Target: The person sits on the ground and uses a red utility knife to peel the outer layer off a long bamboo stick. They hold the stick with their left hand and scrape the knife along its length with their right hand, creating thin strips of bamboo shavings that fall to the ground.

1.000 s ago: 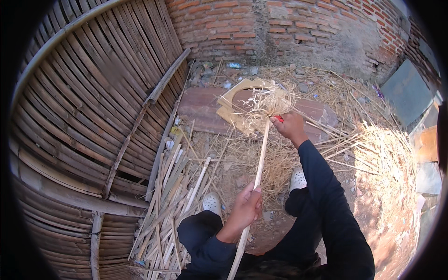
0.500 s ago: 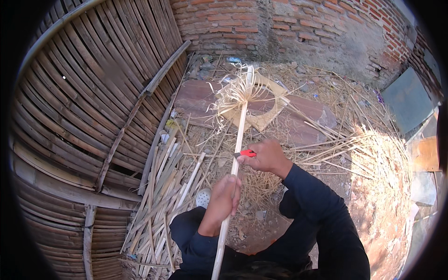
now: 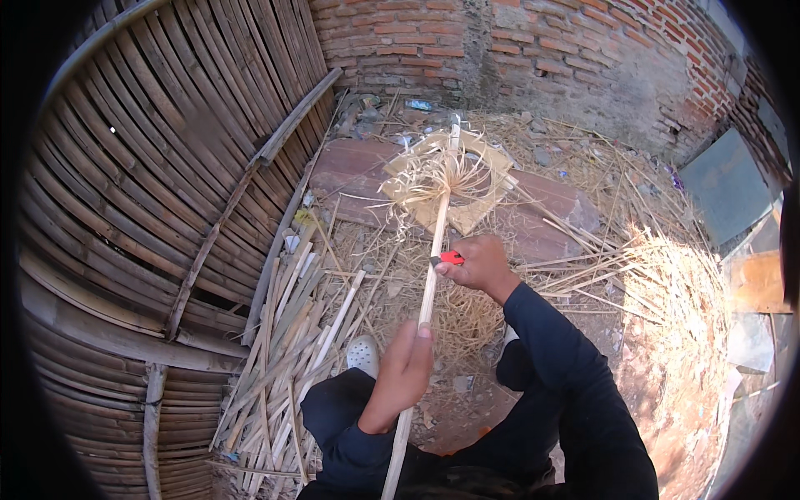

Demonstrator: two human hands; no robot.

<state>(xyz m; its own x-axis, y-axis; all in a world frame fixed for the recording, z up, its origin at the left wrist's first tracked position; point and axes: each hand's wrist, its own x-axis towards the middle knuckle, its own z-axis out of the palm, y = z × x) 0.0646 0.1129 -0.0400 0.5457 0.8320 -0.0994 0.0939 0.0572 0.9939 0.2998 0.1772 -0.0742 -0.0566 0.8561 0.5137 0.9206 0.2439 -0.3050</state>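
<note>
Your left hand (image 3: 406,371) gripped the bamboo stick (image 3: 429,275); at one o'clock, your right hand (image 3: 477,265) clamped what looked like a red-handled knife (image 3: 450,257) against it.

Long dark navy sleeves cover both arms to the wrists, leaving the left hand (image 3: 406,367) and right hand (image 3: 477,265) bare. Dark navy trousers (image 3: 333,408) clothe the legs, and a pale perforated clog-style shoe (image 3: 362,354) shows on one foot.

Pale bamboo, red brick, dark sleeves.
We see a straw-yellow stick (image 3: 425,300), red-handled knife (image 3: 451,257), navy sleeves (image 3: 567,367), weathered brown woven wall (image 3: 150,183).
</note>
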